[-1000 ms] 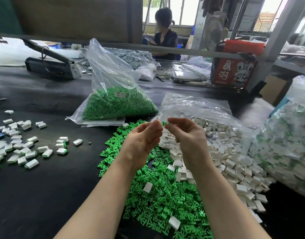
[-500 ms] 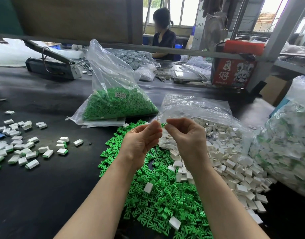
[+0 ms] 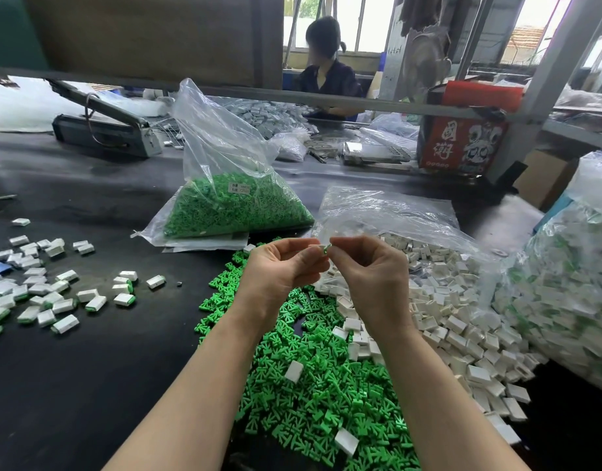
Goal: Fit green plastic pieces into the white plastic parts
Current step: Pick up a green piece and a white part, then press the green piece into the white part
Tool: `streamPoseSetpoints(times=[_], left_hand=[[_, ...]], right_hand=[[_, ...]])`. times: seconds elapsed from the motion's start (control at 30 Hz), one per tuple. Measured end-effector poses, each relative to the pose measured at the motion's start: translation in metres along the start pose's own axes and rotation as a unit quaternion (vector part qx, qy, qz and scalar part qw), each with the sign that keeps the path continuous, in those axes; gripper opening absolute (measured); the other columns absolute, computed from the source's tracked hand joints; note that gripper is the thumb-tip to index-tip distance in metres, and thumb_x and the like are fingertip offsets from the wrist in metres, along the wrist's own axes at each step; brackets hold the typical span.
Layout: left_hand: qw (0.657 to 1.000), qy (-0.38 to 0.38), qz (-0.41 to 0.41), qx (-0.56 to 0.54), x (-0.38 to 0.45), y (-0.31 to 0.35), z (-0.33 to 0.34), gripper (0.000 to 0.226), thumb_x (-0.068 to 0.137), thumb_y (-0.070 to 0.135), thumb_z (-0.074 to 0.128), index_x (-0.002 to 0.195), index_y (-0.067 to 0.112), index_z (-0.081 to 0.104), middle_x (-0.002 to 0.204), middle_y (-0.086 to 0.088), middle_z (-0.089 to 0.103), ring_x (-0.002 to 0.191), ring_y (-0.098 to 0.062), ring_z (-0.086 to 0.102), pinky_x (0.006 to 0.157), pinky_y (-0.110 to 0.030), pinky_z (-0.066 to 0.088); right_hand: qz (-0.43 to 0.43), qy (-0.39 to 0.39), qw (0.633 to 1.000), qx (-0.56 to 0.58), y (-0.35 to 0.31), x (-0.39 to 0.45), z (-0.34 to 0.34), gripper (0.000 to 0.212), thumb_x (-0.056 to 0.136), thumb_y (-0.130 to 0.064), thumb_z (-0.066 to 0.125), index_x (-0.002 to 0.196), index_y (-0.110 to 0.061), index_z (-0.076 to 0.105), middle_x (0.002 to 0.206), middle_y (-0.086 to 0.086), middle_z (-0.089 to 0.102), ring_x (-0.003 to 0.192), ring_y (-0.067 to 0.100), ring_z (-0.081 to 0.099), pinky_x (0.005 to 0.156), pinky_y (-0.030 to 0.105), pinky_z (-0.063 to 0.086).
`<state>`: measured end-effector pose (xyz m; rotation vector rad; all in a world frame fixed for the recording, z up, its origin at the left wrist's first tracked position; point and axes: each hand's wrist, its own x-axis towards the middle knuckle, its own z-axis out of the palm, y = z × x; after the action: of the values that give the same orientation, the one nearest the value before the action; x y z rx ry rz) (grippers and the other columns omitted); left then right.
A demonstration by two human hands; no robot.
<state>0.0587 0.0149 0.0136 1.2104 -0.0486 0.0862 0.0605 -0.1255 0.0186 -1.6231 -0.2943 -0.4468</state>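
Table: black table (image 3: 72,385) running the length of a workshop, parts heaped all over it, and we're right in the thick of it.
Nearest pile: loose green pieces (image 3: 310,385) spread under both forearms, a few stray white ones lying on top.
Right of that: white parts (image 3: 462,334) spilling out of an open clear bag, touching the green heap.
Left hand (image 3: 279,273): raised above the piles, fingers curled, pinching a small white part (image 3: 315,247) at its tips.
Right hand (image 3: 371,270): raised too, fingertips pinched on a green piece (image 3: 325,249) and meeting the left hand's tips.
Task's thing: green against white, right between the two hands; how deep it sits I can't tell, it's too small.
Step in hand, my read: seating the green piece in the white part.
Doing it well: line the piece square with the opening, push straight along it, and brace the white part so it can't twist.
Watch for: a crooked start that jams.
Left side: finished units (image 3: 41,294), white with green showing, scattered well apart from the heaps.
Far right: big bag of assembled parts (image 3: 564,300).
Behind the piles: sealed bag of green pieces (image 3: 235,205).
Further back: a bag sealer (image 3: 106,130) and a red box (image 3: 462,141).
Farthest: another person (image 3: 327,76) seated at the next bench.
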Motion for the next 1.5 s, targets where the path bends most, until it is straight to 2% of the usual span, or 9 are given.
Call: streamPoseSetpoints(times=[0.17,0.27,0.57,0.87,0.97,1.03,1.17,1.37,1.5], left_hand=[[1.000,0.005,-0.007,-0.009,-0.002,-0.002,0.003,0.018,0.066,0.025,0.079,0.082,0.016,0.078,0.084,-0.008,0.076,0.076,-0.015,0.073,0.064,-0.021,0.055],[1.000,0.018,-0.009,-0.003,-0.001,-0.004,0.004,0.018,0.061,0.027,0.081,0.078,0.019,0.080,0.078,-0.001,0.074,0.068,-0.007,0.061,0.065,-0.019,0.051],[0.997,0.028,-0.014,-0.070,-0.002,-0.010,0.008,0.015,0.062,0.020,0.079,0.077,0.015,0.080,0.075,-0.003,0.074,0.065,-0.009,0.067,0.059,-0.018,0.053],[0.993,0.039,-0.023,-0.111,-0.003,-0.013,0.009,0.016,0.063,0.017,0.080,0.078,0.014,0.080,0.077,-0.006,0.075,0.066,-0.011,0.070,0.059,-0.019,0.054],[0.996,0.026,-0.007,-0.085,-0.003,-0.010,0.010,0.015,0.064,0.018,0.078,0.078,0.014,0.080,0.077,-0.007,0.075,0.067,-0.011,0.070,0.060,-0.019,0.055],[0.998,0.021,0.007,-0.059,-0.003,-0.008,0.012,0.014,0.066,0.019,0.077,0.078,0.014,0.079,0.077,-0.007,0.075,0.066,-0.012,0.070,0.060,-0.019,0.054],[0.998,0.022,0.033,0.057,-0.001,-0.007,0.007,0.004,0.082,0.012,0.074,0.085,0.011,0.074,0.073,-0.003,0.073,0.064,-0.011,0.066,0.060,-0.018,0.053],[0.977,-0.057,0.033,0.203,0.000,-0.006,-0.001,0.020,0.098,0.023,0.058,0.085,0.009,0.062,0.063,0.005,0.064,0.053,-0.004,0.053,0.051,-0.014,0.043],[0.976,-0.112,0.012,0.187,-0.005,-0.009,0.003,0.027,0.103,0.030,0.044,0.086,0.013,0.057,0.065,0.010,0.054,0.061,-0.005,0.048,0.055,-0.013,0.040]], right_hand=[[-0.006,0.014,1.000,0.011,0.003,-0.001,0.003,0.014,0.082,-0.004,0.076,0.095,-0.010,0.076,0.087,0.001,0.076,0.080,0.015,0.073,0.077,0.028,0.059],[0.014,0.024,0.999,0.042,0.005,-0.001,0.002,0.015,0.082,-0.002,0.076,0.095,-0.008,0.076,0.087,0.002,0.077,0.082,0.017,0.073,0.079,0.028,0.059],[0.018,0.032,0.996,0.078,0.008,-0.001,0.005,0.015,0.082,0.000,0.075,0.092,-0.010,0.076,0.085,0.002,0.077,0.081,0.018,0.073,0.077,0.024,0.057],[-0.005,0.032,0.999,0.040,0.008,-0.002,0.004,0.013,0.083,-0.003,0.075,0.096,-0.006,0.074,0.088,0.004,0.076,0.082,0.018,0.073,0.080,0.033,0.060],[0.007,0.019,1.000,-0.017,0.005,0.000,0.002,0.010,0.087,-0.011,0.073,0.097,-0.012,0.071,0.082,0.003,0.074,0.076,0.020,0.072,0.073,0.039,0.060],[-0.013,-0.016,0.993,-0.116,0.005,0.002,0.000,0.003,0.094,-0.017,0.065,0.094,-0.014,0.067,0.077,0.000,0.072,0.070,0.018,0.069,0.068,0.042,0.059],[-0.048,-0.089,0.959,-0.265,0.003,0.003,-0.002,0.019,0.101,-0.023,0.051,0.084,-0.018,0.057,0.066,-0.002,0.061,0.058,0.015,0.056,0.055,0.039,0.046],[0.008,-0.108,0.977,-0.185,0.003,0.003,-0.004,0.033,0.102,-0.023,0.049,0.070,-0.024,0.049,0.059,-0.004,0.051,0.053,0.013,0.042,0.053,0.036,0.035],[0.037,-0.111,0.981,-0.155,0.002,0.003,-0.001,0.032,0.102,-0.022,0.047,0.070,-0.020,0.051,0.060,-0.004,0.048,0.056,0.014,0.041,0.056,0.036,0.033]])
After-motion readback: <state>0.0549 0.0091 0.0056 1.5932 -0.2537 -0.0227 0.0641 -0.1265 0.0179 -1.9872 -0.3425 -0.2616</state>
